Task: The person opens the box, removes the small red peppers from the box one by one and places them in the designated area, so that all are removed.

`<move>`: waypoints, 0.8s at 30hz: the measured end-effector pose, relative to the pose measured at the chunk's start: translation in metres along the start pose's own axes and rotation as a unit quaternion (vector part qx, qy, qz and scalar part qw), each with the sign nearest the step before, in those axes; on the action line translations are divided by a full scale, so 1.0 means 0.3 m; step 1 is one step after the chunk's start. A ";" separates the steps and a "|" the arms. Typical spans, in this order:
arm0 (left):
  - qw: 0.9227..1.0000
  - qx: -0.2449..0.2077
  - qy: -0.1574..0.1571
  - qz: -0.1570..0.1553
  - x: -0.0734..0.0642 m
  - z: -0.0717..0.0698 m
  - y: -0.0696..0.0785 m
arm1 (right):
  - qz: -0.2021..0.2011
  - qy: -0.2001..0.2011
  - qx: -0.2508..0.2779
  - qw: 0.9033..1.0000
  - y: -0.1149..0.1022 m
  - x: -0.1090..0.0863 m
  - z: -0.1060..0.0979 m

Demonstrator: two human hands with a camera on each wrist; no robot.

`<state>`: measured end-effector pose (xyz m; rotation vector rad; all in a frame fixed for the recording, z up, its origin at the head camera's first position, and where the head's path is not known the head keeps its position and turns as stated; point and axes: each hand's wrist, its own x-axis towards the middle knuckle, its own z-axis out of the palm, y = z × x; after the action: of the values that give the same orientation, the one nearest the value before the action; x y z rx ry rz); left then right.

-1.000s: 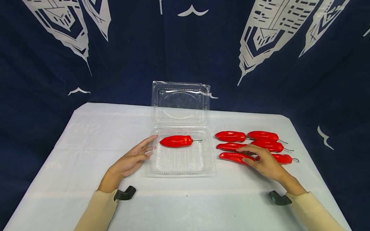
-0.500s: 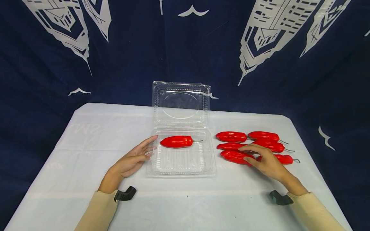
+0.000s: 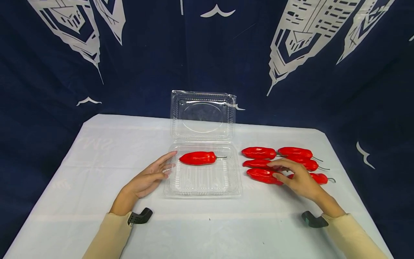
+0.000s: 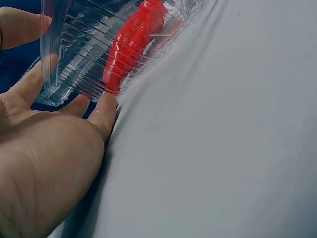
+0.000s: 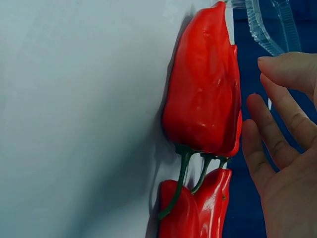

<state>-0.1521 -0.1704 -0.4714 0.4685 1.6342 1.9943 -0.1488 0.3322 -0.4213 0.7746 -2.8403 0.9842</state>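
Observation:
A clear plastic clamshell container [image 3: 200, 185] lies on the table with its lid [image 3: 202, 117] raised at the back. One red pepper [image 3: 196, 158] rests in its rear half, stem to the right. My left hand [image 3: 145, 180] is at the container's left side, fingers extended along the wall; in the left wrist view the fingertips meet the ribbed plastic. Over the front pepper [image 3: 262, 176] of the group on the right hovers my right hand [image 3: 299, 181], thumb and fingers loosely bent. In the right wrist view a gap separates those fingers from the nearest pepper [image 5: 198, 89].
More red peppers [image 3: 258, 153] lie in rows to the container's right, stems pointing right, partly hidden by the right hand. A white cloth covers the table [image 3: 207, 230]. Behind it hangs a dark blue curtain [image 3: 210, 54] with white prints.
The front pepper under my right hand has turned and shows a broader side. The right hand has lifted slightly off it. My left hand has kept its place.

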 end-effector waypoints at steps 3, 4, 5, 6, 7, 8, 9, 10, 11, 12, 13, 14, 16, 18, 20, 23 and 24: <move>1.000 -0.003 -0.002 -0.001 0.000 0.000 0.002 | -0.007 0.001 -0.002 1.000 -0.002 0.011 -0.002; 1.000 -0.005 -0.004 0.000 0.001 0.000 0.002 | -0.008 0.002 -0.004 1.000 -0.004 0.014 -0.003; 1.000 -0.007 -0.005 0.001 0.001 0.000 0.002 | -0.009 0.003 -0.006 1.000 -0.006 0.018 -0.004; 1.000 -0.009 -0.006 0.001 0.001 -0.001 0.001 | -0.011 0.003 -0.006 1.000 -0.008 0.022 -0.005; 1.000 -0.011 -0.008 0.003 0.002 -0.002 0.000 | -0.012 0.003 -0.005 1.000 -0.011 0.026 -0.006; 1.000 -0.014 -0.009 0.003 0.002 -0.002 0.000 | -0.013 0.004 -0.005 1.000 -0.014 0.030 -0.007; 1.000 -0.016 -0.009 0.004 0.002 -0.002 -0.001 | -0.013 0.004 -0.006 1.000 -0.017 0.035 -0.008; 1.000 -0.017 -0.009 0.004 0.002 -0.002 -0.001 | -0.012 0.005 -0.006 1.000 -0.020 0.039 -0.009; 1.000 -0.017 -0.009 0.003 0.003 -0.002 -0.002 | -0.011 0.006 -0.006 1.000 -0.023 0.043 -0.010; 1.000 -0.017 -0.009 0.002 0.003 -0.002 -0.002 | -0.010 0.006 -0.006 1.000 -0.028 0.048 -0.011; 1.000 -0.017 -0.008 0.001 0.004 -0.002 -0.002 | -0.008 0.007 -0.006 1.000 -0.032 0.052 -0.011; 1.000 -0.016 -0.007 0.000 0.004 -0.002 -0.003 | -0.007 0.007 -0.008 1.000 -0.036 0.056 -0.010; 1.000 -0.014 -0.007 0.001 0.005 -0.003 -0.005 | -0.005 0.008 -0.009 1.000 -0.045 0.065 -0.008; 1.000 -0.011 -0.006 0.001 0.005 -0.004 -0.006 | -0.004 0.008 -0.010 1.000 -0.054 0.075 -0.006; 1.000 -0.009 -0.007 0.003 0.005 -0.004 -0.006 | -0.003 0.006 -0.010 1.000 -0.063 0.087 -0.003; 1.000 -0.008 -0.006 0.005 0.004 -0.002 -0.004 | -0.001 0.001 -0.005 1.000 -0.078 0.110 -0.001; 1.000 -0.008 -0.006 0.005 0.003 -0.002 -0.003 | -0.001 0.000 -0.001 1.000 -0.083 0.118 -0.001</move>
<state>-0.1530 -0.1701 -0.4725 0.4826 1.6111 2.0078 -0.1683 0.2997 -0.4001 0.7780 -2.8382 0.9816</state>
